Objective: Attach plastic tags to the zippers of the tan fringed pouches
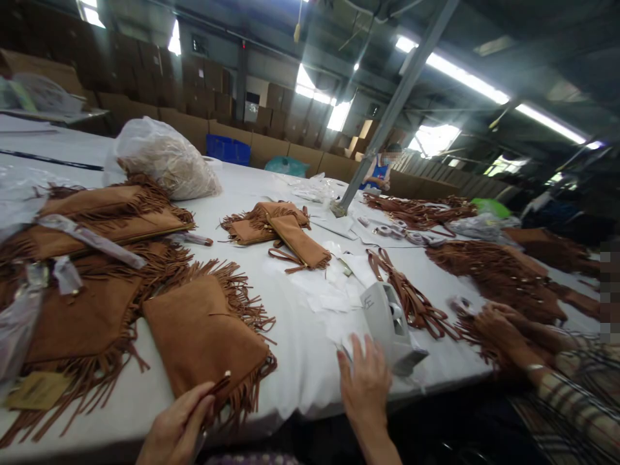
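My left hand (pixel 180 423) is closed on a thin brown strap (pixel 220 382) at the lower left, just over the near edge of a brown fringed bag (pixel 206 329). Fingers spread, my right hand (pixel 364 381) lies beside a grey tape dispenser (pixel 387 316) near the table's front edge; it holds nothing that I can see. White paper sheets (pixel 317 290) lie on the table beyond it. Farther back sit small brown pouches (pixel 296 237) with fringes and a wrist loop.
Fringed bags (pixel 82 310) and wrapped straps pile up at the left, by a filled plastic bag (pixel 165 158). Brown straps (pixel 407 294) lie right of centre. Another person's hands (pixel 498 326) work at the right. A metal post (pixel 397 97) rises from the white table (pixel 271 400).
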The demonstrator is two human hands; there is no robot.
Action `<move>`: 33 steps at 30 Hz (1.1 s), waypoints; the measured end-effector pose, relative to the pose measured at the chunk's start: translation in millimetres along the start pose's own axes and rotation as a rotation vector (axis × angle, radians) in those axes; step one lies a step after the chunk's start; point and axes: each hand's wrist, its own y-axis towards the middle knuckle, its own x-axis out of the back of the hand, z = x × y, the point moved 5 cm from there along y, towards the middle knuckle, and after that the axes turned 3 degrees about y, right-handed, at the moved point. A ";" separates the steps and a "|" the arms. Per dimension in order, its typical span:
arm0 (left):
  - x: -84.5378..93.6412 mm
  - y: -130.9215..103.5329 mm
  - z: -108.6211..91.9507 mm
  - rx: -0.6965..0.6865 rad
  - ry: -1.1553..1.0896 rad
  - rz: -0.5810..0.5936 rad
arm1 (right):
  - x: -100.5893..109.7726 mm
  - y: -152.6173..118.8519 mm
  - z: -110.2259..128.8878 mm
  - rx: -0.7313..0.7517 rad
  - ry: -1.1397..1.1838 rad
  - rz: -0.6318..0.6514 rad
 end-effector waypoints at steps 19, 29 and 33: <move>-38.7 12.9 -9.8 0.353 -0.381 0.125 | -39.4 84.6 -35.7 0.196 -0.255 0.355; -38.5 15.9 -11.0 0.401 -0.488 0.121 | -91.9 119.6 -49.2 0.052 -0.178 0.500; -33.6 21.1 -18.1 0.407 -0.515 0.116 | -83.6 127.1 -55.1 -0.119 0.006 0.459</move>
